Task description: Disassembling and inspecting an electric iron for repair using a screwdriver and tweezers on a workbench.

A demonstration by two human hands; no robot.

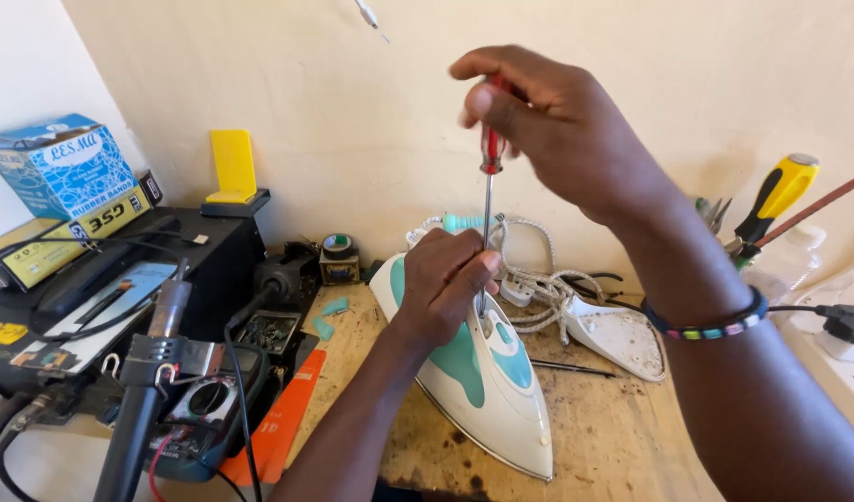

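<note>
The right hand point(562, 125) closes its grip around the red handle of a screwdriver point(489, 149), held upright with the thin metal shaft running straight down. The left hand point(441, 284) rests on the white and teal clothes iron point(483, 372), its fingers pinched together around the lower shaft just above the tip, steadying it where it meets the top of the iron body. The step in hand appears to be working a screw in the iron housing; whether the tip is seated in the screw cannot be told, since the fingers hide it. The next move would call for keeping the shaft vertical and pressed down while the handle is turned. The iron lies flat on the wooden counter point(613, 437), directly below both hands. Beside it, to the right, lies a detached white cover point(622, 336), with a braided cord point(538, 288) coiled behind.
</note>
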